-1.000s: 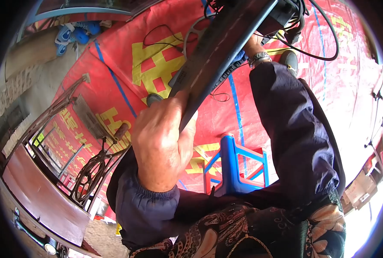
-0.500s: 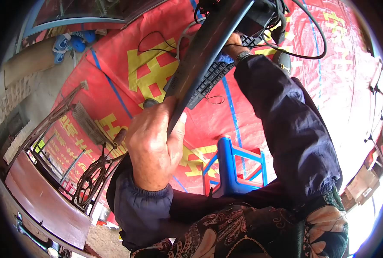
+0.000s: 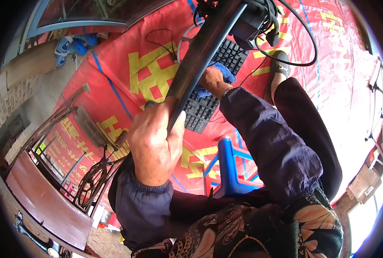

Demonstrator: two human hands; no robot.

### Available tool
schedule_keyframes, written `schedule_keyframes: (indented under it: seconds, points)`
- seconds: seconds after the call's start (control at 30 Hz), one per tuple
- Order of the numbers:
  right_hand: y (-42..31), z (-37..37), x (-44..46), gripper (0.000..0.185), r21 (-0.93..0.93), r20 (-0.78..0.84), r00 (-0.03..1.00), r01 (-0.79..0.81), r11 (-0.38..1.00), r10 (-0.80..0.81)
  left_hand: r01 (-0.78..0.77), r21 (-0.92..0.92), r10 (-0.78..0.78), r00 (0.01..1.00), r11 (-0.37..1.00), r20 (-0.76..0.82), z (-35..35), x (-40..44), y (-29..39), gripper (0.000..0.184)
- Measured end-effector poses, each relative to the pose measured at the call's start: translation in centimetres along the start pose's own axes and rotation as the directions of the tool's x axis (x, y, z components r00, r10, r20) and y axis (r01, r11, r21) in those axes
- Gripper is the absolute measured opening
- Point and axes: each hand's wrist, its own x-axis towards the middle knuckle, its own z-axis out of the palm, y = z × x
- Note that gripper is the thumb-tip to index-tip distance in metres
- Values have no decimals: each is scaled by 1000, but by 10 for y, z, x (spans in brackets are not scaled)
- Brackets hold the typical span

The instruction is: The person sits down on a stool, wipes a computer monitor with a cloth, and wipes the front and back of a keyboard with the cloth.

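A dark flat monitor [image 3: 200,56], seen nearly edge-on, is tilted across the upper middle. My left hand [image 3: 155,137] grips its near end, thumb on one side and fingers on the other. On the monitor's right side, my right hand [image 3: 215,81] holds a blue cloth [image 3: 225,72], which bunches out around the fingers. Part of that hand is hidden behind the monitor's edge, so I cannot tell whether the cloth touches the monitor. A black keyboard [image 3: 198,114] lies below on the red sheet, partly covered by hand and monitor.
Black cables [image 3: 314,47] loop from the monitor's far end. A blue plastic stool [image 3: 230,167] stands close in front of me. Red sheeting [image 3: 118,81] with yellow characters covers the ground. At left are a brown wooden table [image 3: 49,193] with a metal frame and blue-white shoes [image 3: 64,49].
My right hand has come down and left along the monitor with the blue cloth, baring more of the keyboard's far end. The monitor has shifted slightly; my left hand keeps its grip.
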Motion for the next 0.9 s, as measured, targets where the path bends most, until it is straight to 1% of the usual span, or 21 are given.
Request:
schedule_keyframes:
  seconds: [0.07,0.13,0.17,0.23,0.27,0.33,0.37,0.4,0.47,0.5,0.53,0.6,0.63,0.67,0.7,0.73,0.77,0.8,0.83,0.87,0.9]
  points:
    - [-6,-6,-1,27,-19,38,999,-19,1000,20,-8,4,8,1000,1000,-4,0,-1,-2,23]
    - [-16,-10,-7,28,1,60,993,-103,995,103,-38,4,38,999,999,-38,2,0,-4,20]
    - [-20,-12,-13,28,1,58,993,-102,995,102,-70,6,70,995,998,-67,3,1,-5,16]
    - [-25,-15,-23,31,93,72,994,-91,991,85,-70,8,71,996,998,-59,2,2,-6,17]
    - [-24,-17,-25,31,94,72,994,-93,991,86,-69,8,69,996,998,-49,1,1,-6,19]
    - [-13,-17,-30,34,281,-97,969,-193,940,228,-59,-6,58,998,998,-40,1,-1,-6,23]
    - [-14,-23,-28,38,412,-255,938,-113,904,234,-48,-18,48,998,999,-29,1,-3,-6,28]
    - [-8,-37,-26,38,464,-135,926,-255,848,352,-44,-12,44,999,999,-26,0,-3,-5,28]
    - [-7,-59,-28,38,507,-226,887,-245,827,402,-140,70,145,986,988,-76,-2,-1,1,34]
    - [-9,-70,-31,38,457,-250,869,-282,843,426,-174,104,184,978,979,-101,-5,-3,2,39]
    - [-12,-78,-35,37,408,-277,849,-319,855,449,-179,106,189,977,978,-98,-6,-5,4,39]
    - [-16,-82,-48,37,421,-306,841,-300,856,446,-356,239,416,863,903,-288,-9,-14,10,40]
    - [-19,-82,-57,37,410,-342,827,-295,863,446,-394,210,441,852,895,-284,-9,-30,13,38]
    - [-20,-79,-65,37,400,-380,811,-290,869,445,-466,238,513,833,852,-206,-10,-42,19,34]
    - [-20,-74,-74,37,429,-399,810,-250,868,431,-492,157,513,847,856,-138,4,-52,22,25]
    - [-24,-73,-84,37,430,-404,808,-246,868,429,-495,146,508,859,856,-63,18,-54,27,22]
    - [-31,-73,-96,37,480,-383,811,-234,845,442,-446,76,448,894,892,-19,44,-62,22,16]
    - [-36,-72,-107,37,528,-360,815,-222,820,453,-344,29,343,939,939,28,67,-71,17,9]
    - [-33,-63,-116,36,492,-365,814,-244,836,453,-242,-45,245,966,969,80,92,-81,3,5]
    - [-35,-62,-124,36,491,-372,814,-236,839,447,-115,-46,121,981,992,155,117,-91,-16,7]
    - [-37,-61,-134,36,458,-332,827,-280,844,454,39,-64,-22,970,997,243,135,-96,-34,11]
